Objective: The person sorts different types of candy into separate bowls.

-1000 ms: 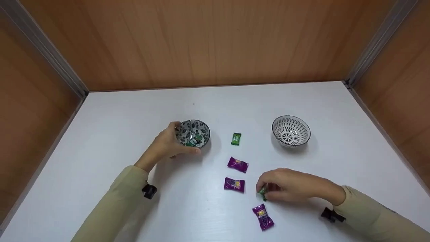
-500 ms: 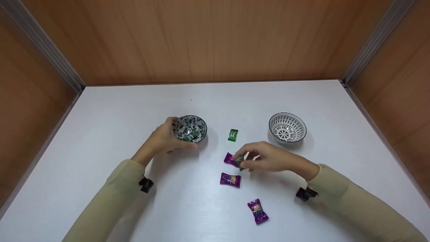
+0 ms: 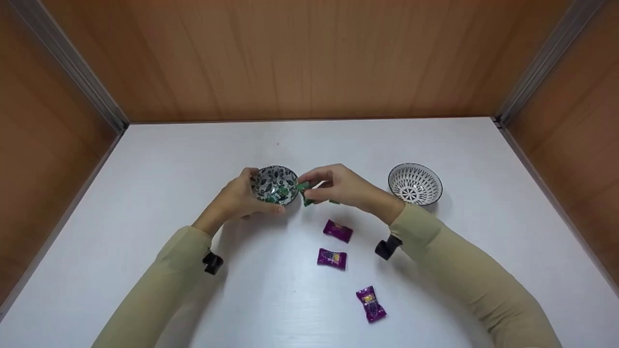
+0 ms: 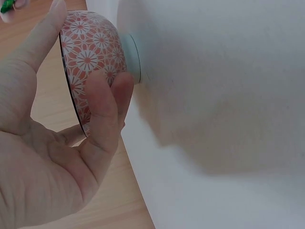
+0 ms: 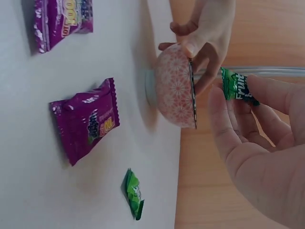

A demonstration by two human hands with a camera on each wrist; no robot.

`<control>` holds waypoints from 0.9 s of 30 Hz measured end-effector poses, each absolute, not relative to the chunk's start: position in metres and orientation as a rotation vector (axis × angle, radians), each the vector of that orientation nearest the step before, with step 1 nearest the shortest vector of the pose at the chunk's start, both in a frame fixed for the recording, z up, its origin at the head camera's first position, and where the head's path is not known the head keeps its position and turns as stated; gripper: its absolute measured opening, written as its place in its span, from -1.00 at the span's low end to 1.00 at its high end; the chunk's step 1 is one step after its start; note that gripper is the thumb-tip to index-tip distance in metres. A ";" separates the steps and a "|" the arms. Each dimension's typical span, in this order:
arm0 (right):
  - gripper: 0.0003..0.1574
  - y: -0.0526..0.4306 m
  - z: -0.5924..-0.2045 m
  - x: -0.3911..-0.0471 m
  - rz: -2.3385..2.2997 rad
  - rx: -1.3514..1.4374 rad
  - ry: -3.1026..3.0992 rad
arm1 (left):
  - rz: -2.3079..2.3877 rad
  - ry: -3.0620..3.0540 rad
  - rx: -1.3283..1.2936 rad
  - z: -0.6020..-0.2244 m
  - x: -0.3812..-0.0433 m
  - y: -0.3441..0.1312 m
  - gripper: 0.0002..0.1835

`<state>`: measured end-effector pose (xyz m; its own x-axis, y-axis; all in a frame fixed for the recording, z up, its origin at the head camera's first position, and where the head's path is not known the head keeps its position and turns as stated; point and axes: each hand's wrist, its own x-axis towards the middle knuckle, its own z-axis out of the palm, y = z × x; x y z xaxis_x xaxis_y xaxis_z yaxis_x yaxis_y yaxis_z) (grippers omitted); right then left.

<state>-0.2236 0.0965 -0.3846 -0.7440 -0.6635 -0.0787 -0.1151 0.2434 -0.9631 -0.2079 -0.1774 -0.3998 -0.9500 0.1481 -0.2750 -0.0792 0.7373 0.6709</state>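
1. At the centre of the head frame, the right hand [image 3: 338,188] pinched a green candy [image 3: 304,192] between thumb and fingertips, fingers curled around the wrapper, just right of the leaf-patterned bowl's rim.
2. Just left of it, the left hand [image 3: 237,200] gripped the leaf-patterned bowl [image 3: 275,184], thumb on the near wall and fingers curled round the far side; the bowl stood on the white table [image 3: 169,169] with green candies inside.
3. In the right wrist view, the same green candy [image 5: 238,87] sat level with the bowl's rim, and a second green candy [image 5: 134,193] lay on the table at the lower middle of that frame.
4. Below centre of the head frame, three purple candies lay well apart on the table: one [image 3: 337,230] nearest the hands, one [image 3: 331,258] under it, one [image 3: 371,303] lowest.
5. Right of centre, a black-and-white bowl [image 3: 415,183] stood alone.
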 end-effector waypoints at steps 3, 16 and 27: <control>-0.53 0.083 -0.382 -0.229 -1.500 -0.675 2.084 | 1.033 2.620 0.054 -0.400 -0.208 -0.178 0.47; -0.53 0.042 -0.380 -0.248 -1.557 -0.564 2.130 | 1.034 2.621 0.111 -0.400 -0.213 -0.179 0.41; -0.40 0.035 -0.391 -0.246 -1.667 -0.594 2.012 | 1.075 2.593 0.100 -0.400 -0.211 -0.181 0.39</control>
